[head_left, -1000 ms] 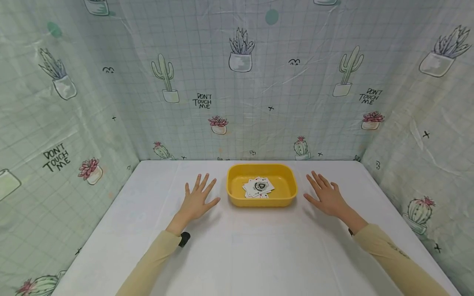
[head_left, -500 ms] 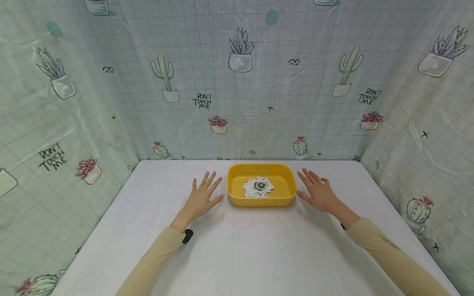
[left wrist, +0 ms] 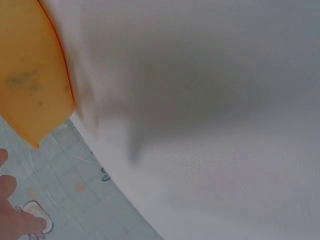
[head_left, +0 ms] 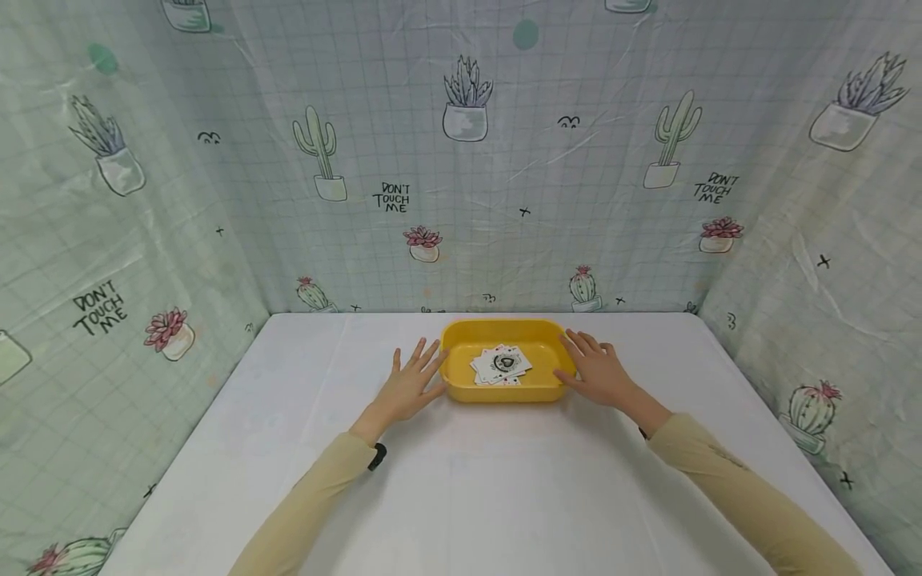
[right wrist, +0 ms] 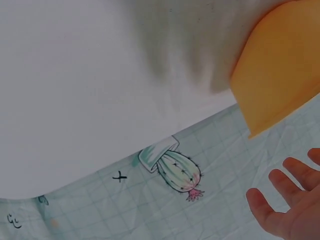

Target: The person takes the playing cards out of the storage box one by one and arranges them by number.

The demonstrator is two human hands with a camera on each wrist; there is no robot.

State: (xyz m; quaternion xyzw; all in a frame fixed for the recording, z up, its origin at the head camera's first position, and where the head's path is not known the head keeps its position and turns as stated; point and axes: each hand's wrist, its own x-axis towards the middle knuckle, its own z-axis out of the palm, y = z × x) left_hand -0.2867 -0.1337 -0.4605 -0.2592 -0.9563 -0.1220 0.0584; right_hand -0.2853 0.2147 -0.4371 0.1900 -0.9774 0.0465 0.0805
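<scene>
A yellow rectangular tray with rounded corners stands near the far edge of the table. Inside it, a loose pile of playing cards lies slightly left of the middle. My left hand is at the tray's left side, fingers spread, fingertips right at the rim. On the other side my right hand has its fingers extended, and they overlap the right rim in the head view. Both wrist views show the tray's outer wall beside the fingers.
The white table carries the tray. Behind it and at both sides hangs a pale green curtain printed with cacti and potted plants. A black wrist device shows under the left sleeve.
Both hands have moved inward, the left one to the right and the right one to the left, from beside the tray up to its rim. The tray and cards have stayed in place.
</scene>
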